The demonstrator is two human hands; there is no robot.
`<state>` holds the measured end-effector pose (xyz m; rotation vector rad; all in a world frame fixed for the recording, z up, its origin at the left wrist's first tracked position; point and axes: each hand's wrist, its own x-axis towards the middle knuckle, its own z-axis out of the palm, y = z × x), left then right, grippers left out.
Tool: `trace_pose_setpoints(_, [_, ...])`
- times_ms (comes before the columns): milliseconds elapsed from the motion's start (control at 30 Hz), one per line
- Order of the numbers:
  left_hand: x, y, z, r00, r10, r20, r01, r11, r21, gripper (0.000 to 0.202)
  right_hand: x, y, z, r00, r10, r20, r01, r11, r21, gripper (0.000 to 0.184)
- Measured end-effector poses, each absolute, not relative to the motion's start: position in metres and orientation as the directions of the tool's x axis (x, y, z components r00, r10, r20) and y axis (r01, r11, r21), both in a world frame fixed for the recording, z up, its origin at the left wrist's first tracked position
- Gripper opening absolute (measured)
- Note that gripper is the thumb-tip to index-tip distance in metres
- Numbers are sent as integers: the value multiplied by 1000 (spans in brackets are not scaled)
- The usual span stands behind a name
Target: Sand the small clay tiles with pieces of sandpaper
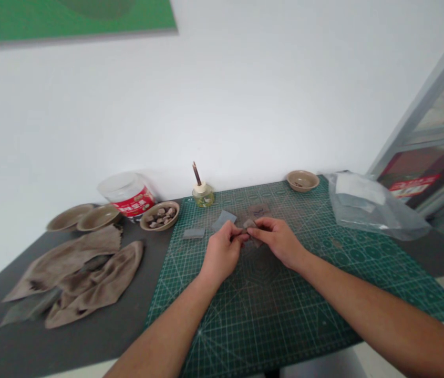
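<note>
My left hand (222, 251) and my right hand (277, 239) meet over the green cutting mat (292, 294), fingers pinched together. Between the fingertips is a small brownish piece (248, 224), partly hidden, that I cannot name; a bit of grey sheet shows with it. Just beyond the hands lie a grey rectangular block (194, 232), a loose grey square of sheet (224, 219) and a brown square (259, 210). A small glass bottle with a dark stick (203, 193) stands at the mat's far edge.
A bowl of small brown pieces (159, 216) sits left of the mat, beside two empty bowls (83, 217) and a red-labelled plastic tub (128, 195). Stained brown cloths (75, 273) lie on the dark table at left. Another bowl (302, 180) and plastic bags (367, 207) lie at right.
</note>
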<state>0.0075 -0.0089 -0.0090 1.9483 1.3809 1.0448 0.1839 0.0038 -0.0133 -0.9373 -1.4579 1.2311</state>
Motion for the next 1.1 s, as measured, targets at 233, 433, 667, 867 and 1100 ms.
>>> trace_pose_setpoints(233, [8,-6,-7,167,942,291,563,-334,756,12,181,9,-15,-69,992,103,-136,93,-986,22])
trace_pose_setpoints(433, [7,-4,-8,155,947,282,526,-321,787,13,183,4,-8,-142,989,44,-238,9,-971,23])
trace_pose_setpoints(667, [7,-5,-7,179,946,270,467,-323,823,14,179,0,-9,-238,969,66,-214,14,-977,23])
trace_pose_setpoints(867, [9,-7,-8,251,933,258,538,-356,764,10,178,2,-13,-231,966,114,-161,77,-984,20])
trace_pose_setpoints(1100, [9,-8,-14,187,947,261,484,-320,814,10,178,2,-14,-239,967,94,-156,57,-986,23])
